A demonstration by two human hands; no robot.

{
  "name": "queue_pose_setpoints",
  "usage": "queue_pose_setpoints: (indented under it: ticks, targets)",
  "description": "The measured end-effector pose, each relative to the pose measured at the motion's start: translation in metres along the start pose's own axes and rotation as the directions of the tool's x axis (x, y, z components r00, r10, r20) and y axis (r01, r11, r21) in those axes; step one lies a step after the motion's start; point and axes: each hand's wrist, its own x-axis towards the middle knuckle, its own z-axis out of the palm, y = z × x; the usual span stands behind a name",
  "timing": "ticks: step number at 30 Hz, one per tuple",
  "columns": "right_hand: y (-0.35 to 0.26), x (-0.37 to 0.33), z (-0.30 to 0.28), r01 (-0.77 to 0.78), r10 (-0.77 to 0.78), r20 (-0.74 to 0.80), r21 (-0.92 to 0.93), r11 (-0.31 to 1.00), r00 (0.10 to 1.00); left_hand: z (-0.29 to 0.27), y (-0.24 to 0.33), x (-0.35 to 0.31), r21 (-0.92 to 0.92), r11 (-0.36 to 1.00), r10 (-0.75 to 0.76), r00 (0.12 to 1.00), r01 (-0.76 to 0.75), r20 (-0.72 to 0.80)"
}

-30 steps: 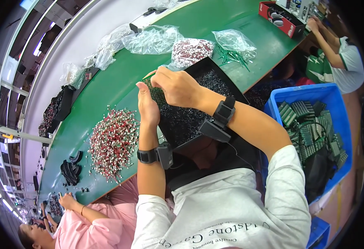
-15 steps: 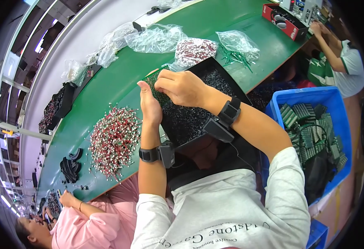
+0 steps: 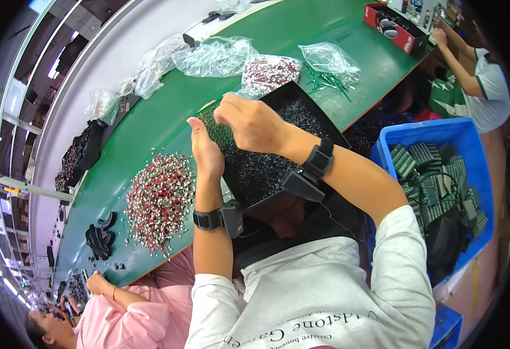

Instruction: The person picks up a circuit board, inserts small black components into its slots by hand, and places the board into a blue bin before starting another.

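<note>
A green circuit board panel [image 3: 224, 135] with small reddish spots is held by my left hand [image 3: 207, 156], thumb raised along its near side; the other fingers are mostly hidden. Over the panel my right hand [image 3: 256, 123] is closed with its fingers curled in, and whatever sits between the fingertips is too small to make out. Beneath both hands lies a black tray [image 3: 320, 111] full of small black parts [image 3: 260, 171]. To the left of my left hand is a pile of short red and white wires with silvery ends [image 3: 160, 200].
A blue bin [image 3: 481, 174] with several green circuit boards [image 3: 432, 186] stands at right. Clear bags [image 3: 215, 57], a bag of red-and-white wires [image 3: 271, 74] and green strips [image 3: 330, 81] lie farther back. Co-workers sit at lower left [image 3: 133, 314] and upper right [image 3: 490, 93].
My right hand has shifted slightly left and up over the panel, uncovering a bit more of it. My left hand keeps its hold, moved only a little. The whole view has shifted slightly.
</note>
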Motion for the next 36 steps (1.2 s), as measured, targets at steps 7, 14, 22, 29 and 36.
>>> queue_pose_setpoints:
  ticks: [7,14,22,29,36]
  targets:
    - [-0.005,-0.006,-0.014,-0.060,0.033,0.167,0.156,0.986,0.985,0.007,0.007,-0.001,-0.173,0.984,-0.050,0.996,0.037,-0.072]
    - [0.002,-0.005,0.001,0.016,-0.017,0.174,0.004,1.000,0.985,0.004,0.001,0.000,-0.113,0.993,-0.046,0.995,0.036,-0.089]
    - [0.005,-0.005,0.000,0.026,-0.036,0.174,0.057,0.998,0.984,0.006,0.007,-0.003,-0.117,0.993,-0.040,0.999,0.036,-0.036]
    - [0.006,-0.007,0.007,0.095,-0.068,0.215,-0.119,0.988,0.974,0.002,0.001,0.000,-0.172,0.980,-0.105,0.994,0.098,-0.030]
    - [0.005,-0.004,0.008,0.145,-0.129,0.131,-0.126,0.981,0.983,0.006,0.004,-0.001,-0.192,0.978,-0.094,0.993,0.079,-0.069]
